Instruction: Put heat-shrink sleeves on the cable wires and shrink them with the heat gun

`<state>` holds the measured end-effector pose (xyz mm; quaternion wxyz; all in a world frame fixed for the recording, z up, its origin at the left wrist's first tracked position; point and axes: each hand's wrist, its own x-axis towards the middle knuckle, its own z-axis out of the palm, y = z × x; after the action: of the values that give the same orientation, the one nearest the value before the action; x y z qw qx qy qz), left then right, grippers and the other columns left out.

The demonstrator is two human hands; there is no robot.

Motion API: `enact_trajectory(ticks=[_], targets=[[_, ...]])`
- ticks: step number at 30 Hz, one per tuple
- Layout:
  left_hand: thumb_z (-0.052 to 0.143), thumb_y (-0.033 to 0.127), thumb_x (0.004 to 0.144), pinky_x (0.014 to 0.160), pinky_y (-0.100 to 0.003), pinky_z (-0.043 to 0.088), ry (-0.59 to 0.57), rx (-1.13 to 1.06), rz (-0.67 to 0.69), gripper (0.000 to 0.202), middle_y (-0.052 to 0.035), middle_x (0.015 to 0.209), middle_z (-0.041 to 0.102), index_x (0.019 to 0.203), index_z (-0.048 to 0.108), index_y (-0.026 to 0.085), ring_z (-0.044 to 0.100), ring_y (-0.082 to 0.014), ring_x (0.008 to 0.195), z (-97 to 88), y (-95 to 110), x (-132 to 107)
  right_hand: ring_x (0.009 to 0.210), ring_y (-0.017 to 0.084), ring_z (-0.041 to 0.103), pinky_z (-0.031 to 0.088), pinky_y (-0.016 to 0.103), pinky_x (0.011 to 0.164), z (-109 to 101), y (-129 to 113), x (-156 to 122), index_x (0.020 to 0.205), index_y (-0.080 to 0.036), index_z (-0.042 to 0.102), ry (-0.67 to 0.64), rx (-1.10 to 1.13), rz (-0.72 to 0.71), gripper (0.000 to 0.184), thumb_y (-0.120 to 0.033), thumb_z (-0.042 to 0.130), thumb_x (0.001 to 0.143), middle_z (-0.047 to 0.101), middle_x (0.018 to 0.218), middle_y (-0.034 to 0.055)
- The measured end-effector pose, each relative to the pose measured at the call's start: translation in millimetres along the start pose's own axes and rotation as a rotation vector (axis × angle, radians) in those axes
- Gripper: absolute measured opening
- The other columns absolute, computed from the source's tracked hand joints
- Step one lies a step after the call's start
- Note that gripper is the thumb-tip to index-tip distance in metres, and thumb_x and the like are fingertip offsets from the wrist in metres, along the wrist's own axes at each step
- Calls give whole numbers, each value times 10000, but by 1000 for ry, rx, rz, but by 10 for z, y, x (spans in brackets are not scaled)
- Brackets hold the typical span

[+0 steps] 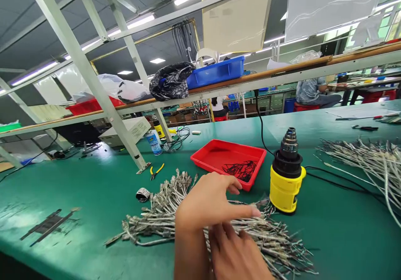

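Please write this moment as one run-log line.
left hand: open, above cables | right hand: at cables, grip unclear | red tray: black pieces inside | yellow tool: upright

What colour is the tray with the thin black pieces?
The tray is red; head view.

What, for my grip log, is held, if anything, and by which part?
The left hand holds nothing visible; its fingers and thumb are apart. The right hand is over the cables, its fingertips hidden, so any hold cannot be told.

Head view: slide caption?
Left hand and right hand over piled white connector cables, near a red tray and a yellow heat gun.
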<state>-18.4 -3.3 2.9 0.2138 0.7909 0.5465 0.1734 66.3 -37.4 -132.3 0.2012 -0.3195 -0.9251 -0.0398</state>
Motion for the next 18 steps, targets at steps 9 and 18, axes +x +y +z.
enact_trajectory(ticks=[9, 18], targets=[[481, 411, 927, 449, -216, 291, 386, -317, 42, 302, 37, 528, 445, 790, 604, 173, 385, -103, 455, -243, -455, -121, 1282, 193, 479, 383, 354, 1104, -730, 356, 195, 1179, -200, 621, 107, 381, -350, 282, -276, 454, 964, 558, 1355, 82], [518, 562, 870, 390, -196, 129, 791, -962, 313, 507, 67, 515, 218, 587, 334, 183, 157, -50, 413, -326, -578, -121, 983, 203, 624, 539, 413, 853, 63, 1481, 1026, 1131, -133, 600, -439, -45, 675, 290, -340, 591, 928, 622, 1120, 87]])
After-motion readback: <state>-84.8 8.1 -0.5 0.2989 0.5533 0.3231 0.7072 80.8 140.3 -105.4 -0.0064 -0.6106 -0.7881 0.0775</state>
